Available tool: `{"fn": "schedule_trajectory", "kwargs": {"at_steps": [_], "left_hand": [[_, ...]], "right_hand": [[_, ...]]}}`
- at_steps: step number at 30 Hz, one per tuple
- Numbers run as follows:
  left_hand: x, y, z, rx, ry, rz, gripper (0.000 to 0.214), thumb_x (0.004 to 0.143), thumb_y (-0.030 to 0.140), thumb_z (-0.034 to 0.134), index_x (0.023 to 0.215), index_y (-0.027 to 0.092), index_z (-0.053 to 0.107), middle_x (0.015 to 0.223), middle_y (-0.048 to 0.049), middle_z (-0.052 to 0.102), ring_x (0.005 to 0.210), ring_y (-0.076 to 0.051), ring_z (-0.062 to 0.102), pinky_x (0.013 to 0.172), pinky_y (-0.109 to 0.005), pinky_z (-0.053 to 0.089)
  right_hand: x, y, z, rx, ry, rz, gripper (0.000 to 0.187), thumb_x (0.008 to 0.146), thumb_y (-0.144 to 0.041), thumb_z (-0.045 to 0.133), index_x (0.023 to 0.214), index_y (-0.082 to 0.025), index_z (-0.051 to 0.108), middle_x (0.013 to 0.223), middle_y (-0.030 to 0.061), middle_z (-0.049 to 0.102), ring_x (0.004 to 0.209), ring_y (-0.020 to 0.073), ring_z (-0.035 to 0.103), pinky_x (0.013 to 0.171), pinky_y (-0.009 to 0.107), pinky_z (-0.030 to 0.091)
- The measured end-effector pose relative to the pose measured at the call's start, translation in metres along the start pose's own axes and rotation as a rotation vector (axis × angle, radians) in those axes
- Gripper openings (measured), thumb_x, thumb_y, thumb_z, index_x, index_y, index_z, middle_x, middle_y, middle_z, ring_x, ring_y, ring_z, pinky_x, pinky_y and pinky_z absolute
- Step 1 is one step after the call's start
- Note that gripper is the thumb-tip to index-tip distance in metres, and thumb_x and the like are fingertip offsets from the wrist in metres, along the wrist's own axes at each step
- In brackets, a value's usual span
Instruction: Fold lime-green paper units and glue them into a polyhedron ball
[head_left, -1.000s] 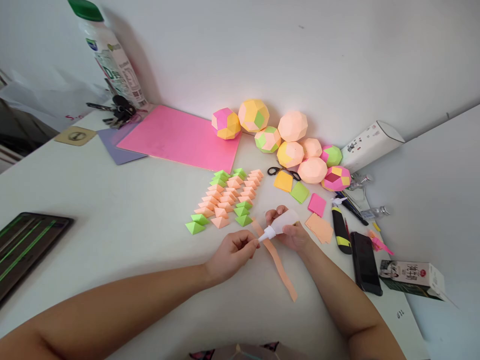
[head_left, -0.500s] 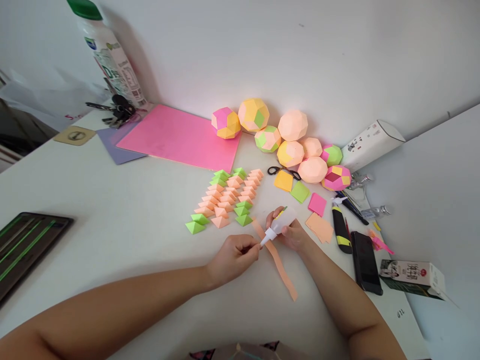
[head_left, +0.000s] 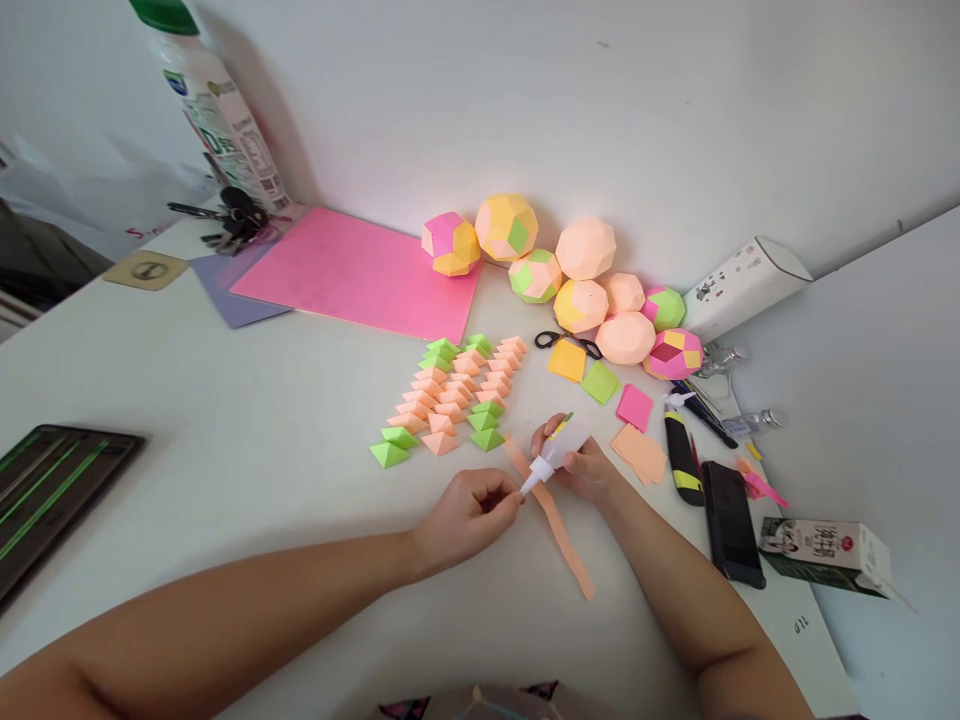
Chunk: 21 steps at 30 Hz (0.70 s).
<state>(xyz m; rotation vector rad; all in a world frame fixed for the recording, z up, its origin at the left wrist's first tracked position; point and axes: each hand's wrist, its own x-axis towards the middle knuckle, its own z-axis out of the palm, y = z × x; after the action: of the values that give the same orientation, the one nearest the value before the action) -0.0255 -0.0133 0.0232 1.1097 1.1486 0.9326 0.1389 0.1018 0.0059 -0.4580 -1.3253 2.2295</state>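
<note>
My right hand [head_left: 589, 470] is wrapped round a clear glue bottle [head_left: 564, 443] with a white nozzle, tilted down to the left. At the nozzle's tip, my left hand [head_left: 469, 512] is closed in a pinch; whatever its fingers hold, if anything, is hidden. A peach paper strip [head_left: 559, 535] lies on the table, passing under the bottle. Just beyond my hands stand rows of folded paper pieces, peach ones [head_left: 451, 410] in the middle and green ones [head_left: 487, 438] at the row ends.
Paper balls [head_left: 585, 250] rest along the wall. Scissors [head_left: 551, 340], sticky-note pads [head_left: 600, 383], a black and yellow cutter [head_left: 681, 460], a phone [head_left: 733, 525] and a carton [head_left: 821, 550] lie right. A pink sheet [head_left: 352, 270], keys [head_left: 236, 218], a bottle [head_left: 225, 120] and a tablet [head_left: 60, 500] are left.
Both hands stay almost in the same place, with the glue bottle still in my right hand. Only a very slight shift of the view shows.
</note>
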Motion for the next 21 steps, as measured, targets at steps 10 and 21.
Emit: {"fn": "schedule_trajectory", "kwargs": {"at_steps": [10,21], "left_hand": [[0.0029,-0.0018,-0.0028,0.035,-0.047,0.019,0.027,0.079,0.028,0.045,0.057,0.015,0.053,0.054,0.0023,0.045,0.048,-0.008,0.035,0.046,-0.021,0.028],[0.0037,-0.0021,-0.0013,0.054,-0.009,0.023,0.024,0.075,0.022,0.043,0.053,0.015,0.048,0.051,0.0034,0.042,0.047,-0.008,0.034,0.045,-0.02,0.027]], "right_hand": [[-0.001,-0.0006,-0.0006,-0.038,0.018,0.025,0.039,0.067,-0.041,0.077,0.092,-0.022,0.054,0.08,0.0011,0.062,0.065,0.013,0.055,0.055,0.025,0.041],[-0.0009,0.0002,0.0002,-0.045,0.02,0.015,0.038,0.068,-0.039,0.077,0.092,-0.022,0.054,0.081,0.0009,0.062,0.065,0.0124,0.055,0.057,0.025,0.043]]}}
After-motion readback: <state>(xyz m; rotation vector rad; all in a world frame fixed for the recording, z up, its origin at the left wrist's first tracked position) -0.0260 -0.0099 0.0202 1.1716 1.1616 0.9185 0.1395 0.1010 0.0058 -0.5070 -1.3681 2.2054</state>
